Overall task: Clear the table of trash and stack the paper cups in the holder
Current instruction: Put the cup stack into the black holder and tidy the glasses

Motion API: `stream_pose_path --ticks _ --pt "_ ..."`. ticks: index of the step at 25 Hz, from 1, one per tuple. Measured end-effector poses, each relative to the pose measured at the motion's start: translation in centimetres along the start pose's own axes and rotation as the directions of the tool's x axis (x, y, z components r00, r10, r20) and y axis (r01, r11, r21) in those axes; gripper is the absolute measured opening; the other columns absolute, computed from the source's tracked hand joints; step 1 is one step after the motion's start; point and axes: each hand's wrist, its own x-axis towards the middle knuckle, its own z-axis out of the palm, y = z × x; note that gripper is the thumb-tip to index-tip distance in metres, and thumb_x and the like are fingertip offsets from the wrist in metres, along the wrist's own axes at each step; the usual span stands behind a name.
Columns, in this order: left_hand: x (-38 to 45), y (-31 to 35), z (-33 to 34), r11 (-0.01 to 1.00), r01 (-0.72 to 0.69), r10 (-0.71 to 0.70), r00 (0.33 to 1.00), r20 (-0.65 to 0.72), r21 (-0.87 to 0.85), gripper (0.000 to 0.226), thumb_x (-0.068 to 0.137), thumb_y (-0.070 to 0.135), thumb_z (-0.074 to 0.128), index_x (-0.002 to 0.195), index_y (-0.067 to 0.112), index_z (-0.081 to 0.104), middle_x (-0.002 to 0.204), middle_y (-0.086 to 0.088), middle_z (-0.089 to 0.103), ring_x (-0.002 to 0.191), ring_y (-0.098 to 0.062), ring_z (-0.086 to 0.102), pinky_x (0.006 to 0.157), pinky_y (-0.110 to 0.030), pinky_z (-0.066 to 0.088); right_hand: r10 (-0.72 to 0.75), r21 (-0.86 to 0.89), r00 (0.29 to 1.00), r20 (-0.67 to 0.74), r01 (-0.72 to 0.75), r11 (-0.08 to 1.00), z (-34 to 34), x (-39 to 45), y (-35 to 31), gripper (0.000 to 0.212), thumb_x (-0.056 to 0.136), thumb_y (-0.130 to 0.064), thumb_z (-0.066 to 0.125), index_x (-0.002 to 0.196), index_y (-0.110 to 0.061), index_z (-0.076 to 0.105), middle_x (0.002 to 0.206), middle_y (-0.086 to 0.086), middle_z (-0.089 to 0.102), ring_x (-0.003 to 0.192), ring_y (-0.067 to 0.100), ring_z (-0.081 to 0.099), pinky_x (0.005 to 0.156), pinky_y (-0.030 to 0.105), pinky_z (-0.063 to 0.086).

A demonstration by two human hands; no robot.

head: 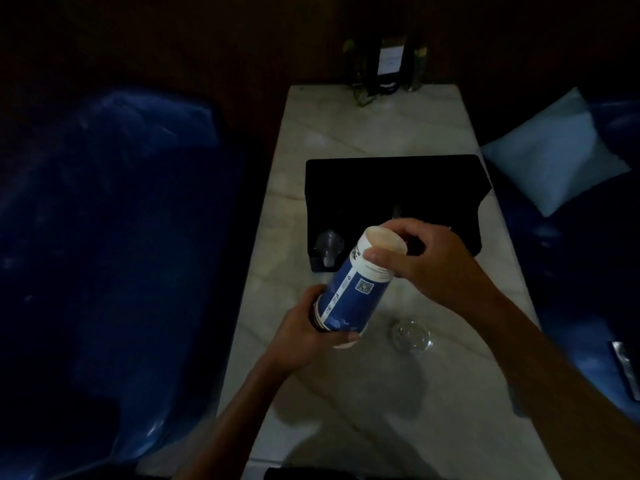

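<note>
Holding a tilted stack of paper cups above the counter, left grip wrapping its lower end, right grip pinching the top rim, just before the black holder.

A pale marbled table carries a black cup holder at its middle. Nearer than the holder lies a clear plastic lid; beyond it stands a dark sign stand.
</note>
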Motion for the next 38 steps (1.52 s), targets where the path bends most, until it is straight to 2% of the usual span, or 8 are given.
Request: stream_pose_path --ticks 6,8,11,16,21,29,34,38 --pt "6.9 -1.5 -2.8 0.985 -0.124 0.137 0.986 -0.101 0.123 0.09 0.058 0.062 0.085 0.131 0.06 0.033 0.127 0.043 0.051 0.113 0.018 0.055 0.079 -0.002 0.048 -0.119 -0.252 0.992 -0.043 0.104 0.962 -0.1 5.3 -3.7 0.046 0.074 -0.042 0.078 0.114 -0.022 0.066 0.102 -0.011 0.069 0.09 0.0 0.066 0.074 0.015 0.055" --pt "9.1 -3.3 -3.7 0.931 -0.084 0.143 0.98 -0.142 0.356 0.101 0.058 0.065 0.081 0.14 0.05 0.024 0.142 0.032 0.038 0.13 0.006 0.044 0.099 -0.019 0.043 -0.167 -0.308 0.98 -0.111 0.126 0.943 -0.7 7.9 -4.7 0.045 0.074 -0.045 0.077 0.112 -0.025 0.066 0.098 -0.014 0.067 0.086 -0.003 0.064 0.07 0.008 0.051" --pt "11.1 -7.8 -4.7 0.709 0.056 0.047 0.991 -0.126 0.703 0.123 0.061 0.065 0.078 0.152 0.026 0.006 0.16 -0.01 0.028 0.148 -0.034 0.028 0.114 -0.047 0.031 -0.234 -0.367 0.949 -0.213 0.145 0.919 -1.4 11.7 -5.5 0.046 0.076 -0.046 0.078 0.113 -0.02 0.067 0.102 -0.007 0.068 0.088 0.005 0.066 0.073 0.016 0.055" --pt "11.1 -15.7 -5.5 0.56 0.279 -0.337 0.937 -0.093 0.78 0.143 0.057 0.077 0.073 0.154 0.032 -0.021 0.164 -0.008 -0.023 0.152 -0.039 -0.011 0.12 -0.059 0.013 -0.275 -0.408 0.915 -0.296 0.139 0.902 -1.4 17.1 -5.9 0.052 0.078 -0.05 0.074 0.116 -0.015 0.068 0.109 -0.001 0.069 0.093 0.011 0.066 0.081 0.033 0.058" --pt "10.8 -18.7 -4.9 0.48 0.266 -0.355 0.93 -0.092 0.836 0.145 0.056 0.083 0.067 0.157 0.02 -0.016 0.163 -0.014 -0.024 0.151 -0.042 -0.014 0.121 -0.057 0.014 -0.276 -0.454 0.915 -0.293 0.121 0.883 -0.1 21.6 -5.4 0.051 0.08 -0.05 0.073 0.117 -0.016 0.066 0.111 -0.004 0.066 0.093 0.004 0.059 0.07 0.011 0.049" --pt "10.9 -18.9 -4.6 0.493 0.284 -0.32 0.938 -0.132 0.822 0.14 0.057 0.075 0.074 0.158 0.022 -0.008 0.166 -0.011 -0.016 0.152 -0.04 -0.01 0.121 -0.057 0.017 -0.177 -0.497 0.961 -0.214 0.049 0.867 2.2 25.8 -2.6 0.057 0.075 -0.055 0.076 0.113 -0.013 0.071 0.107 0.003 0.072 0.091 0.014 0.067 0.079 0.034 0.059" --pt "11.0 -19.0 -4.4 0.507 0.296 -0.318 0.937 -0.143 0.81 0.143 0.054 0.077 0.073 0.158 0.023 -0.008 0.166 -0.01 -0.014 0.153 -0.038 -0.008 0.121 -0.054 0.018 -0.121 -0.649 0.992 -0.047 0.062 0.759 6.0 27.6 -0.3 0.047 0.077 -0.049 0.074 0.102 -0.01 0.074 0.1 0.009 0.071 0.092 0.026 0.065 0.072 0.032 0.046" --pt "11.0 -19.0 -4.2 0.496 0.304 -0.308 0.937 -0.163 0.814 0.144 0.053 0.079 0.072 0.158 0.023 -0.008 0.166 -0.012 -0.013 0.153 -0.038 -0.008 0.122 -0.052 0.016 0.001 -0.673 1.0 -0.03 -0.021 0.739 8.0 28.6 2.2 0.055 0.074 -0.053 0.074 0.113 -0.013 0.071 0.11 0.013 0.066 0.113 0.032 0.054 0.085 0.035 0.046"
